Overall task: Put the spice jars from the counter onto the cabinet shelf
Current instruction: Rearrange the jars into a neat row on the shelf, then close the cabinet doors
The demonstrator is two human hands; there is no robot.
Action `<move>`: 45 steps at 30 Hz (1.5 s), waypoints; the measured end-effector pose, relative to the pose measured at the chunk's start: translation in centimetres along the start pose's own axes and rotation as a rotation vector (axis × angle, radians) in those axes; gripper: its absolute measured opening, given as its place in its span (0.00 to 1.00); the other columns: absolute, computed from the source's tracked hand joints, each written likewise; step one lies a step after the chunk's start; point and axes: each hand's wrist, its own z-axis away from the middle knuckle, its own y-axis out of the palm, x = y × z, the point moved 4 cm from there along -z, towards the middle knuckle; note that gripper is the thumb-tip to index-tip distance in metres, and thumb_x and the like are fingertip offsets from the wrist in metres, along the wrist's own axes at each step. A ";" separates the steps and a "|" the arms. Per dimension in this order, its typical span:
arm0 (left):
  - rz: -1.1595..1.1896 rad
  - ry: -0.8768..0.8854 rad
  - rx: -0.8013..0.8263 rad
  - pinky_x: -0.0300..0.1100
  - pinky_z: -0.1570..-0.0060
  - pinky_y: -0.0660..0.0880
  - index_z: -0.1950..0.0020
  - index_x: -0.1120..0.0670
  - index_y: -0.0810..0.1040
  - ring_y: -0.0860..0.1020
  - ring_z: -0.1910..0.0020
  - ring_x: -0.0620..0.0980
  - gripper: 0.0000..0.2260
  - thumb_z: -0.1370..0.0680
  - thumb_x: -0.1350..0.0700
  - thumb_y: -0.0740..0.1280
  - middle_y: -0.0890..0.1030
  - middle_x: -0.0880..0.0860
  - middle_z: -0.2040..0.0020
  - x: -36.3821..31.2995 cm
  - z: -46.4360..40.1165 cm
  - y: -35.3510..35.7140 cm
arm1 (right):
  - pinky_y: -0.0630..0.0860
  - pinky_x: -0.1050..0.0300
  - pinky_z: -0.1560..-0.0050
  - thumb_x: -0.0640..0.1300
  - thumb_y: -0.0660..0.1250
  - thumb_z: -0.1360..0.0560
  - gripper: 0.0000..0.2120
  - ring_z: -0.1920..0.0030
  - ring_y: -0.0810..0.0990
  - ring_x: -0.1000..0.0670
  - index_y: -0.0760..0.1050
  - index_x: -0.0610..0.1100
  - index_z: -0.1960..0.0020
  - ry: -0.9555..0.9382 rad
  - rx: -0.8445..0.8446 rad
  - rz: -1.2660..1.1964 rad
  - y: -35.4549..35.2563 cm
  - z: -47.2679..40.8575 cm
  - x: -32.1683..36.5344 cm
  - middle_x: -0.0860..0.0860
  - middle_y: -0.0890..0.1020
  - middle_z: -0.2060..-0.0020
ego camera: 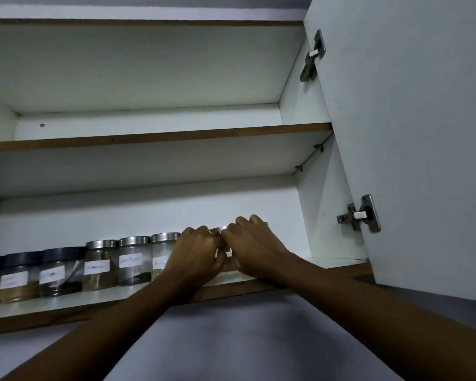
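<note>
Several labelled spice jars stand in a row on the bottom cabinet shelf (66,305), some with dark lids (22,274), some with steel lids (134,261). At the right end of the row a steel-lidded jar (221,230) sits between my two hands and is mostly hidden by them. My left hand (195,255) wraps its left side, and my right hand (252,248) covers its right side. Both hands have their fingers curled around glass. Whether a second jar stands under my right hand I cannot tell.
The cabinet door (423,133) stands open at the right, with two metal hinges (362,214). The upper shelf (160,137) carries nothing that I can see. Bare shelf runs from my right hand to the cabinet's right wall (322,215).
</note>
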 end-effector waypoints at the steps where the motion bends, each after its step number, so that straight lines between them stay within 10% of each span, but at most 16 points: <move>1: -0.005 0.020 0.014 0.43 0.61 0.67 0.60 0.51 0.81 0.79 0.60 0.55 0.09 0.29 0.54 0.61 0.83 0.50 0.59 0.0 0.5 -1.0 | 0.62 0.53 0.54 0.48 0.60 0.24 0.13 0.49 0.75 0.45 0.72 0.43 0.43 -0.054 0.001 0.049 -1.1 0.2 0.4 0.47 0.79 0.50; 25: 0.399 0.216 -0.286 0.41 0.67 0.69 0.63 0.55 0.79 0.77 0.68 0.56 0.14 0.27 0.51 0.57 0.79 0.55 0.67 -8.1 8.1 -19.3 | 0.67 0.55 0.70 0.40 0.64 0.28 0.04 0.69 0.77 0.44 0.76 0.40 0.57 -0.314 0.257 0.393 -26.9 4.8 7.5 0.46 0.80 0.67; 36: 0.733 0.295 -0.426 0.40 0.68 0.66 0.59 0.57 0.79 0.77 0.71 0.53 0.09 0.27 0.53 0.64 0.81 0.55 0.66 -22.6 5.2 -24.6 | 0.60 0.57 0.68 0.38 0.56 0.30 0.11 0.71 0.71 0.46 0.76 0.40 0.54 -0.291 0.344 0.626 -39.1 11.5 4.5 0.46 0.77 0.67; 45: 0.947 0.277 -0.367 0.56 0.36 0.66 0.29 0.55 0.65 0.70 0.33 0.59 0.33 0.28 0.38 0.66 0.73 0.57 0.32 -35.8 1.4 -27.9 | 0.67 0.48 0.47 0.37 0.60 0.34 0.23 0.46 0.76 0.42 0.73 0.42 0.39 0.236 0.229 0.829 -46.7 19.0 -2.5 0.44 0.78 0.42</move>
